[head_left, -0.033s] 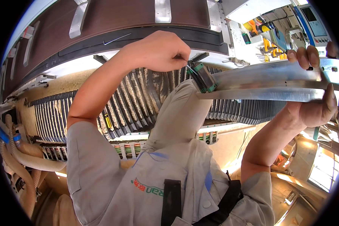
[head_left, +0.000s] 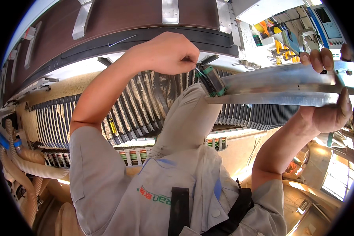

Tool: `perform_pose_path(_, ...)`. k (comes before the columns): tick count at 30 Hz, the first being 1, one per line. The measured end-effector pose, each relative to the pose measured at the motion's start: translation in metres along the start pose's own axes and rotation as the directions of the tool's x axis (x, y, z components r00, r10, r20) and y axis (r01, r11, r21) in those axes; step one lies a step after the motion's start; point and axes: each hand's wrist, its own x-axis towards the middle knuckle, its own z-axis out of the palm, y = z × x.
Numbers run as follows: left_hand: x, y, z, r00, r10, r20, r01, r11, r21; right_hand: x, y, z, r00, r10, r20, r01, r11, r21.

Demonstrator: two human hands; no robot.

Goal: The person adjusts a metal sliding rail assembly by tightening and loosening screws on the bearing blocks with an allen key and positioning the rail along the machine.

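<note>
My left hand (head_left: pixel 172 53) is closed in a fist, gripping a thin metal rod (head_left: pixel 199 71) like the shaft of a hex key; the fist hides its other end. The rod's tip meets a black-and-green block (head_left: pixel 213 81) at the near end of a long silver metal rail (head_left: pixel 271 83). My right hand (head_left: pixel 330 106) wraps round the rail's far right part, with the thumb below and the fingers over the upper edge. Below the block is my trousered leg (head_left: pixel 188 118).
An L-shaped hex key (head_left: pixel 122 40) lies on the dark ledge ahead. Ribbed black bellows (head_left: pixel 133 106), dusted with chips, run across below, with a yellow-handled tool (head_left: pixel 113 126) on them. Ribbed hoses (head_left: pixel 31 165) hang at left. Yellow tools (head_left: pixel 281 51) and a control panel (head_left: pixel 326 23) stand upper right.
</note>
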Motion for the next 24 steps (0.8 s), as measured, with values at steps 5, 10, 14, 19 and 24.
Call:
perform_pose_path(5, 0.001, -0.001, -0.005, 1.000, -0.028, 0.001, 0.028, 0.997, -0.070, -0.001, 0.000, 0.006, 0.965, 0.009, -0.263, -0.054, 0.985, -0.163)
perform_pose_path(10, 0.002, -0.006, -0.004, 1.000, -0.003, -0.028, 0.003, 1.000, -0.021, 0.000, 0.000, 0.001, 0.984, 0.034, -0.173, -0.044, 0.998, -0.053)
perform_pose_path(14, 0.003, -0.006, -0.002, 0.999, -0.041, 0.019, 0.042, 0.998, -0.052, 0.001, 0.002, 0.005, 0.974, 0.027, -0.223, -0.039, 0.998, -0.048)
perform_pose_path(19, 0.007, -0.007, -0.005, 0.996, -0.058, 0.063, 0.062, 0.997, -0.051, 0.000, 0.002, 0.005, 0.991, 0.019, -0.133, -0.023, 0.999, -0.030)
perform_pose_path(24, 0.018, -0.010, -0.010, 0.948, -0.133, 0.289, 0.181, 0.972, -0.148, 0.000, 0.002, 0.014, 0.971, 0.023, -0.236, -0.038, 0.997, -0.062)
